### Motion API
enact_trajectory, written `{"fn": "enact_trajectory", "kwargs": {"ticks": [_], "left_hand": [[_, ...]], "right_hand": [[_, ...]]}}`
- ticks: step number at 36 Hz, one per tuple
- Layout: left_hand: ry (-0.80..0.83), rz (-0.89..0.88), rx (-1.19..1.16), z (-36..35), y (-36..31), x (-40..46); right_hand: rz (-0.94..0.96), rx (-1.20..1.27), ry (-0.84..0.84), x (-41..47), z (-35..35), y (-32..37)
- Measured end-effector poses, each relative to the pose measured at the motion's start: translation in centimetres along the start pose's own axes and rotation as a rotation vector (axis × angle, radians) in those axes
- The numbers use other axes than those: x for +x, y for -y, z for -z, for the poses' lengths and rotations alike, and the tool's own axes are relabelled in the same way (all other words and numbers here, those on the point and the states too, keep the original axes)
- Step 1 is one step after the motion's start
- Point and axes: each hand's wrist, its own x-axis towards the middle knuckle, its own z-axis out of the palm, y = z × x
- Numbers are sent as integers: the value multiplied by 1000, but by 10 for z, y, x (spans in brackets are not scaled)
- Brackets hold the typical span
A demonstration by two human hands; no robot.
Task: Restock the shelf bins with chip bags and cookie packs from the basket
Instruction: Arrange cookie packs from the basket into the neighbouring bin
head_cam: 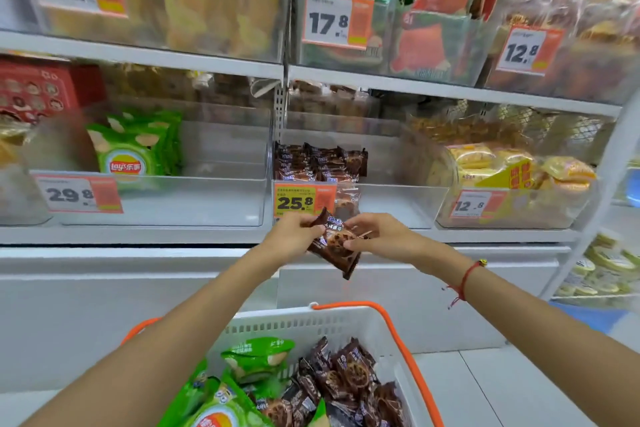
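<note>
While both hands (294, 236) grip cookie pack (334, 243), basket (346, 322) below

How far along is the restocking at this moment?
Partly done: the chip bin holds green chip bags and the cookie bin a few cookie packs. Both hands, left hand and right hand, hold one cookie pack. The basket still holds more of both.

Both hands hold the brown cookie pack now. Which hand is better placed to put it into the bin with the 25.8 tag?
Probably the left hand. It grips the cookie pack directly below the 25.8 tag, where the brown packs are stacked. The right hand sits further right, under the bin's bare part.
</note>
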Motion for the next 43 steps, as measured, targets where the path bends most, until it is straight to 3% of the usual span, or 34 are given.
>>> {"fn": "enact_trajectory", "kwargs": {"ticks": [6, 12, 15, 23, 28, 37, 43], "left_hand": [[-133, -210, -100, 18, -37, 16], [-613, -319, 297, 37, -48, 40], [-726, -311, 371, 43, -40, 52], [-698, -187, 542, 66, -15, 75], [-704, -139, 543, 59, -13, 80], [-784, -123, 566, 53, -11, 82], [-813, -138, 569, 51, -8, 83]], "right_hand": [[55, 51, -48, 18, 39, 29], [-5, 142, -155, 56, 80, 37], [-48, 126, -222, 80, 97, 33], [-156, -236, -385, 146, 122, -6], [-184, -407, -320, 179, 109, -33], [-35, -580, -292, 235, 100, -50], [86, -852, -328, 243, 106, -53]]}}
